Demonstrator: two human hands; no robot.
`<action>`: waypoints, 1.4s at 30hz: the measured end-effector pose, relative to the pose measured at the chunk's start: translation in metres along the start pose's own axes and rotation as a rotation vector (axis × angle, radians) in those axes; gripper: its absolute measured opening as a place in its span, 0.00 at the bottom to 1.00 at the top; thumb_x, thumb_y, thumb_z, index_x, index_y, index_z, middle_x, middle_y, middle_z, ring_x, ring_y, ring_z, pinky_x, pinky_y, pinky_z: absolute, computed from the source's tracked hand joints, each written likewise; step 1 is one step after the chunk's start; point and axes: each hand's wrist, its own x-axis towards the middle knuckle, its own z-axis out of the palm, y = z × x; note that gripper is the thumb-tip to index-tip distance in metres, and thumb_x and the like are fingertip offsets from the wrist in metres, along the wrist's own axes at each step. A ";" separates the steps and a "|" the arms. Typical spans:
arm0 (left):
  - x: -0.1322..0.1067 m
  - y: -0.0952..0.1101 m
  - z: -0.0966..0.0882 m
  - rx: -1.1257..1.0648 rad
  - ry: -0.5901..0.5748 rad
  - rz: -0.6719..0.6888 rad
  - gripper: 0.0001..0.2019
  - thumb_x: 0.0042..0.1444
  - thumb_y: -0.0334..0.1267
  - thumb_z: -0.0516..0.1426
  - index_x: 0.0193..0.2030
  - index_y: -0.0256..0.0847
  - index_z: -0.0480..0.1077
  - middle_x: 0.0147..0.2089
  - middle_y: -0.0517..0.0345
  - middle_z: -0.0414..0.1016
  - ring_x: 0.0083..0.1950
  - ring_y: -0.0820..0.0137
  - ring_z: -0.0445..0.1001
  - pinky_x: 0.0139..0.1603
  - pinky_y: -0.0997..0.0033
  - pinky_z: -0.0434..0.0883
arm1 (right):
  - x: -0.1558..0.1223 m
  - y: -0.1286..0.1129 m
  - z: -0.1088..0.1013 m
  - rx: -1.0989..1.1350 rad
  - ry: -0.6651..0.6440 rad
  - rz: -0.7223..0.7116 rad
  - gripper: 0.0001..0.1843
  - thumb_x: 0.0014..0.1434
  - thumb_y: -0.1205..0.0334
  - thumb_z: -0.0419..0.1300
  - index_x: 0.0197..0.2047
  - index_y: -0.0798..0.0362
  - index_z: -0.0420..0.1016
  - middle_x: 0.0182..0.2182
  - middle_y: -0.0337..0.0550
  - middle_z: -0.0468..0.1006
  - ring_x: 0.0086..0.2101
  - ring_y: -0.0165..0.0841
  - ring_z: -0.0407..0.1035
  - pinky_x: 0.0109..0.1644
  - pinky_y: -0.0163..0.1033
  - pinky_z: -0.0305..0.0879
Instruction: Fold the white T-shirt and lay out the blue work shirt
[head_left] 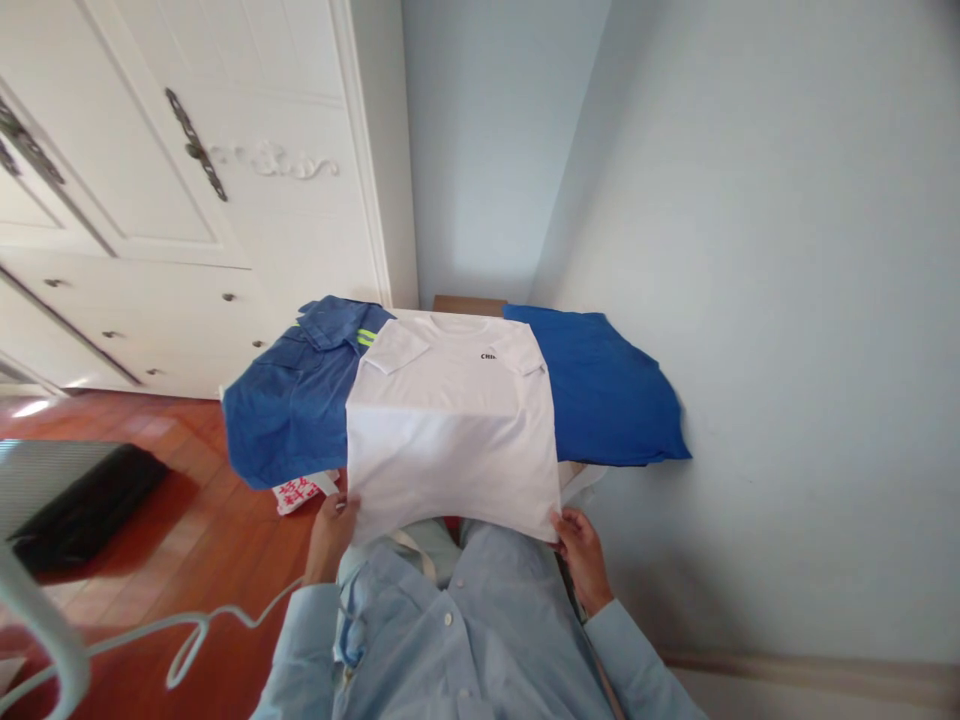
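On the white T-shirt (451,440), small lettering (488,356) blurs

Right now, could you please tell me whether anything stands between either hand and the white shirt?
Nothing visible does: the left hand and right hand hold the white shirt at its lower corners. Blue clothes lie to either side.

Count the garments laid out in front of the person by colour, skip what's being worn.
White: 1 (T-shirt)
Blue: 2 (garment with yellow-green stripes, left; plain garment, right)
Total: 3
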 end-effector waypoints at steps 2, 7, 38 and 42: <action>-0.002 0.000 0.002 0.006 -0.039 -0.011 0.18 0.43 0.51 0.59 0.34 0.38 0.70 0.28 0.53 0.75 0.32 0.59 0.76 0.29 0.67 0.68 | 0.000 -0.002 0.001 0.002 0.034 0.037 0.28 0.45 0.44 0.73 0.43 0.51 0.72 0.37 0.44 0.82 0.37 0.41 0.76 0.36 0.41 0.73; -0.006 -0.001 0.008 -0.021 -0.185 -0.029 0.23 0.37 0.50 0.65 0.36 0.36 0.70 0.25 0.55 0.73 0.26 0.61 0.74 0.25 0.68 0.67 | -0.001 -0.015 0.006 -0.026 -0.022 0.051 0.34 0.42 0.45 0.75 0.49 0.52 0.74 0.36 0.48 0.83 0.37 0.45 0.78 0.38 0.44 0.74; -0.020 0.188 0.000 -1.046 0.231 0.363 0.18 0.43 0.36 0.65 0.44 0.43 0.75 0.38 0.60 0.78 0.39 0.70 0.76 0.44 0.69 0.73 | 0.107 -0.195 0.021 -0.040 -0.242 -0.415 0.23 0.48 0.51 0.74 0.46 0.51 0.82 0.33 0.46 0.84 0.32 0.37 0.77 0.41 0.41 0.73; -0.003 0.210 -0.007 -1.013 0.238 0.477 0.18 0.44 0.39 0.68 0.43 0.40 0.76 0.41 0.56 0.80 0.40 0.69 0.77 0.40 0.72 0.74 | 0.125 -0.216 0.021 -0.098 -0.203 -0.500 0.21 0.49 0.49 0.73 0.44 0.51 0.82 0.29 0.43 0.82 0.29 0.35 0.74 0.37 0.39 0.70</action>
